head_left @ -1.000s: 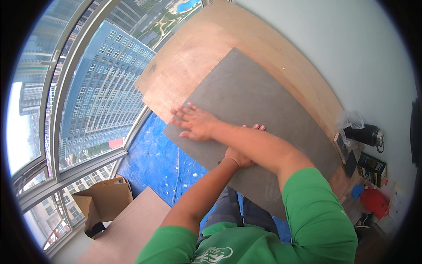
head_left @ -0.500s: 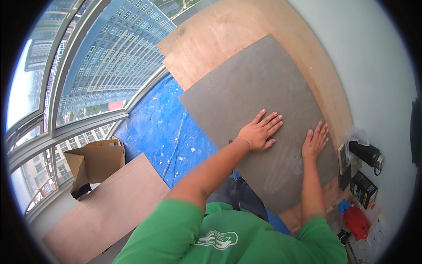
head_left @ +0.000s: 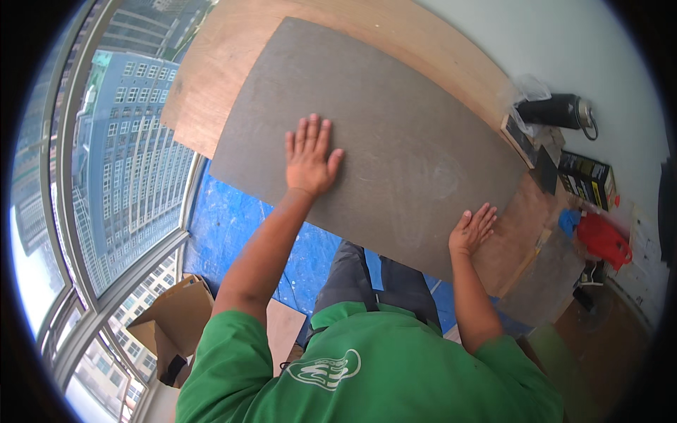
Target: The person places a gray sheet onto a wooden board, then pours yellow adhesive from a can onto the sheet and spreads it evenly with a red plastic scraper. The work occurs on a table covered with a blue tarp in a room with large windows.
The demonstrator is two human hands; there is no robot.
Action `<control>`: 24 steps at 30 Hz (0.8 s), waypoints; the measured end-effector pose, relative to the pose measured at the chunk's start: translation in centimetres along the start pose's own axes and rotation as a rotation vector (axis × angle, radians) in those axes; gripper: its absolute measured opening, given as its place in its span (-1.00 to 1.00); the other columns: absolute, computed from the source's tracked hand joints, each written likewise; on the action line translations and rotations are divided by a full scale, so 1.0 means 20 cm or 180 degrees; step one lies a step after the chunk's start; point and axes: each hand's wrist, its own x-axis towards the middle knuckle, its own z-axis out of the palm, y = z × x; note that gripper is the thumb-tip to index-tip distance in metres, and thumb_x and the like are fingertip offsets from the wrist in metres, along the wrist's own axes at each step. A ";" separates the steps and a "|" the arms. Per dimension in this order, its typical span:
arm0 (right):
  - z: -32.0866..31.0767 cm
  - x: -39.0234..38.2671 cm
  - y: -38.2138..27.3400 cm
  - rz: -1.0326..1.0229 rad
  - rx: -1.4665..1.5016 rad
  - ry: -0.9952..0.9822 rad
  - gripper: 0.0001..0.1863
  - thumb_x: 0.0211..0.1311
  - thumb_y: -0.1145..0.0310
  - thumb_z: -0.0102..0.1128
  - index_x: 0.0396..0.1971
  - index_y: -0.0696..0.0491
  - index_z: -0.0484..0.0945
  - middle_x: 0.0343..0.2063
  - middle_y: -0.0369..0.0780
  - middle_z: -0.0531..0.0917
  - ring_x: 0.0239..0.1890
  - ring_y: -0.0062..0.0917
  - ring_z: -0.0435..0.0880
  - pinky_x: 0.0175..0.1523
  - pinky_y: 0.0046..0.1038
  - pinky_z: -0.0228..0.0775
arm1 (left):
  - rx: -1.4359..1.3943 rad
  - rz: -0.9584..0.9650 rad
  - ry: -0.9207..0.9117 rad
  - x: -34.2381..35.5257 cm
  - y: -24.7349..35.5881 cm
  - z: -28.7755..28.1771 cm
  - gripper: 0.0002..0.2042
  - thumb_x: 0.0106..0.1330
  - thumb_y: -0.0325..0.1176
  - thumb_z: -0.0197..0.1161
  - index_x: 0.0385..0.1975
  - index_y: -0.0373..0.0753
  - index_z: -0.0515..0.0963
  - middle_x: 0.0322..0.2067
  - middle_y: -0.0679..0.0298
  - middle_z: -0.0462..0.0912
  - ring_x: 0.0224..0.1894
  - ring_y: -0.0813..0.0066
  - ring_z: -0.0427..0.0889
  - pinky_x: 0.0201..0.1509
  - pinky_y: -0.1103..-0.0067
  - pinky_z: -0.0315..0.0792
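Note:
A large grey-brown flat panel [head_left: 381, 106] lies on top of a light wooden board [head_left: 211, 84] in front of me. Pale scuffs mark its right half. My left hand [head_left: 310, 158] rests palm down on the left part of the panel, fingers stretched out. Near the panel's right front corner, my right hand [head_left: 474, 231] lies flat with its fingers spread. Neither hand holds anything.
Blue sheeting [head_left: 226, 218] covers the floor, with an open cardboard box [head_left: 169, 317] by the windows at left. Along the right wall are a black flask [head_left: 553, 111], a black box [head_left: 587, 180] and a red container [head_left: 603, 240]. A pale board [head_left: 285, 328] lies at my left side.
My view has turned to the right. My left hand has slid leftward over the panel, and my right hand has come to its near right corner. Both remain flat.

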 end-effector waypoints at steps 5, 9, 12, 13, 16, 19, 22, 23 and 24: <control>-0.02 -0.01 -0.02 -0.0074 0.0010 0.0096 -0.22 0.62 -0.11 -0.26 0.65 -0.01 -0.04 0.67 -0.04 -0.12 0.69 -0.06 -0.18 0.65 0.15 -0.37 | 0.0810 -0.1452 0.0180 -0.50 -0.87 -0.12 -0.33 0.59 0.06 0.00 0.62 -0.05 0.14 0.64 0.06 0.02 0.66 0.00 -0.01 0.66 0.06 -0.14; -0.02 -0.01 -0.02 -0.0017 0.0031 0.0077 -0.20 0.59 -0.11 -0.19 0.65 -0.02 -0.02 0.66 -0.05 -0.10 0.69 -0.05 -0.17 0.65 0.17 -0.38 | 0.0673 -0.4378 0.0009 -0.71 -1.28 -0.39 -0.13 0.58 0.37 -0.34 0.61 -0.28 0.08 0.64 -0.07 -0.08 0.67 -0.05 -0.05 0.65 -0.02 -0.10; -0.03 -0.01 -0.03 -0.0011 0.0147 0.0099 -0.20 0.58 -0.12 -0.18 0.65 -0.03 -0.01 0.66 -0.06 -0.09 0.69 -0.07 -0.18 0.66 0.16 -0.41 | 0.0822 -0.2249 0.0302 -0.62 -1.01 -0.43 -0.19 0.62 0.27 -0.27 0.63 -0.25 0.00 0.65 -0.02 -0.09 0.69 0.04 -0.15 0.66 -0.03 -0.23; -0.03 -0.02 -0.02 0.0010 0.0178 0.0082 -0.20 0.58 -0.12 -0.18 0.65 -0.04 -0.01 0.66 -0.06 -0.09 0.69 -0.08 -0.19 0.66 0.15 -0.42 | 0.0716 -0.1731 0.0339 -0.54 -0.85 -0.41 -0.23 0.64 0.22 -0.21 0.63 -0.23 0.02 0.65 -0.01 -0.07 0.69 0.04 -0.14 0.67 0.00 -0.26; -0.05 -0.02 -0.03 -0.0004 0.0308 0.0073 -0.20 0.59 -0.13 -0.19 0.65 -0.06 -0.02 0.67 -0.09 -0.10 0.70 -0.10 -0.21 0.67 0.13 -0.48 | 0.0120 -0.0254 0.0001 -0.34 -0.18 -0.22 -0.29 0.62 0.04 -0.02 0.62 -0.21 0.07 0.64 -0.01 -0.03 0.69 0.03 -0.14 0.68 0.01 -0.36; -0.07 -0.02 -0.03 0.0010 0.0311 0.0017 -0.20 0.59 -0.15 -0.21 0.65 -0.06 -0.03 0.67 -0.09 -0.11 0.70 -0.11 -0.22 0.67 0.12 -0.50 | -0.0364 0.0590 -0.0461 -0.23 0.53 0.01 -0.30 0.57 0.00 0.09 0.60 -0.18 0.14 0.63 -0.01 0.03 0.68 0.00 -0.10 0.68 0.02 -0.36; -0.08 -0.02 -0.02 -0.0031 0.0445 0.0044 -0.20 0.60 -0.16 -0.23 0.65 -0.06 -0.01 0.67 -0.10 -0.12 0.70 -0.12 -0.24 0.67 0.12 -0.51 | -0.0401 0.0989 -0.0837 -0.18 1.01 0.15 -0.31 0.57 0.07 0.00 0.61 -0.09 0.14 0.64 0.11 0.03 0.69 0.11 -0.10 0.69 0.02 -0.36; -0.07 -0.02 -0.02 -0.0027 0.0505 -0.0017 -0.21 0.60 -0.16 -0.23 0.65 -0.05 -0.01 0.67 -0.10 -0.12 0.70 -0.12 -0.24 0.67 0.12 -0.51 | -0.0209 0.0955 -0.0952 -0.17 1.10 0.19 -0.31 0.58 0.09 -0.03 0.61 -0.07 0.14 0.65 0.15 0.02 0.69 0.15 -0.11 0.70 0.03 -0.35; -0.07 -0.02 -0.01 -0.0073 0.0566 0.0088 -0.21 0.60 -0.14 -0.19 0.65 -0.04 0.01 0.67 -0.09 -0.08 0.70 -0.12 -0.19 0.67 0.14 -0.48 | -0.0049 0.0914 -0.1113 -0.17 1.15 0.20 -0.32 0.58 0.11 -0.06 0.61 -0.05 0.14 0.65 0.19 0.02 0.70 0.18 -0.11 0.70 0.03 -0.35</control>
